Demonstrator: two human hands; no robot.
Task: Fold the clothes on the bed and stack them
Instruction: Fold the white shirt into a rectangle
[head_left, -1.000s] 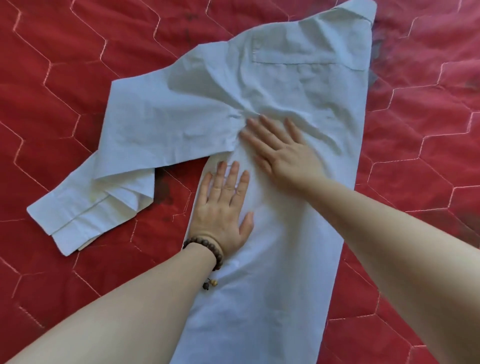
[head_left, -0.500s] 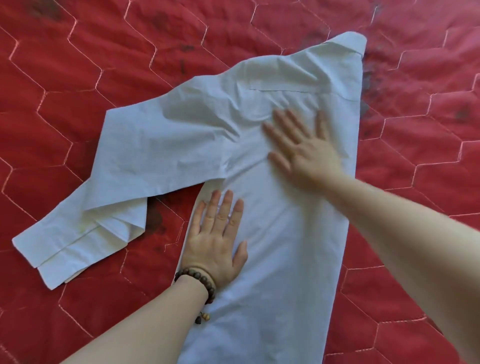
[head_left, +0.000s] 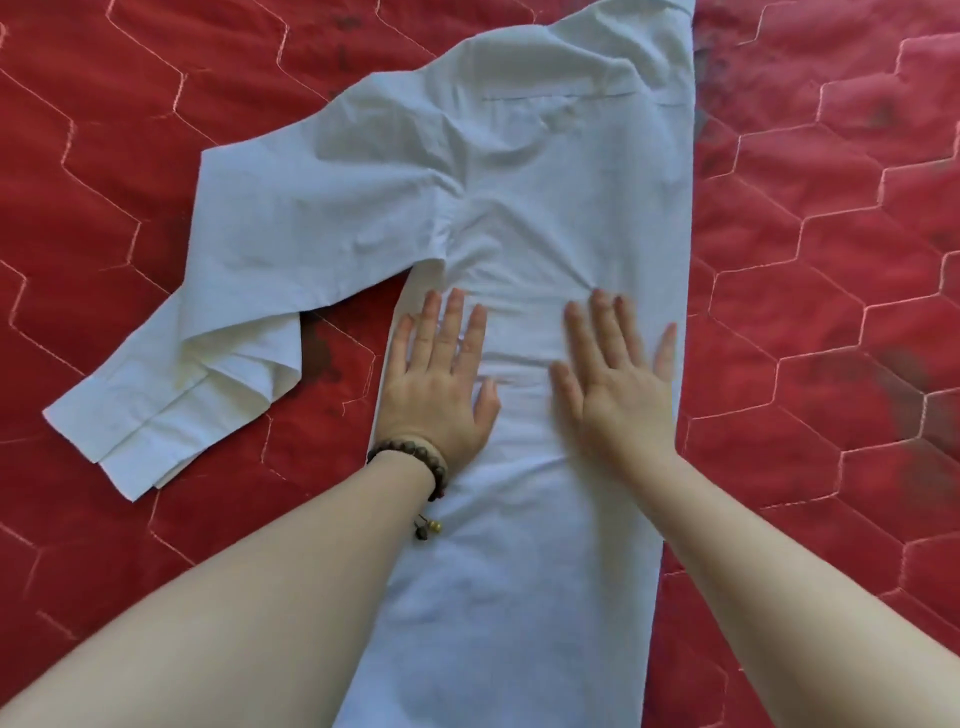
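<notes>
From the head view, the pale blue cotton long-sleeved shirt (head_left: 561, 218) lies on the red quilted bedspread with pale hexagon stitching (head_left: 831, 260), folded lengthwise into a long narrow panel; the left hand (head_left: 436, 384), with a dark beaded bracelet (head_left: 415, 457) at its wrist, lies flat and spread on the panel's left edge, gripping nothing; the right hand (head_left: 618, 384) is likewise flat with fingers straight, pressing the cloth beside it, a little blurred. Half a second ago the right hand lay higher, near the shoulder seam, and it has since slid down level with the left, while the left has stayed put; I judge this a smoothing stroke, so the body panel is now flatter and about ready for the sleeves to be brought in. The shirt's long axis runs from near the person away, leaning slightly right, collar end at the far top edge; the doubled sleeves (head_left: 208, 364) stick out leftward and down, cuffs toward the near left. No stack is in view yet.
</notes>
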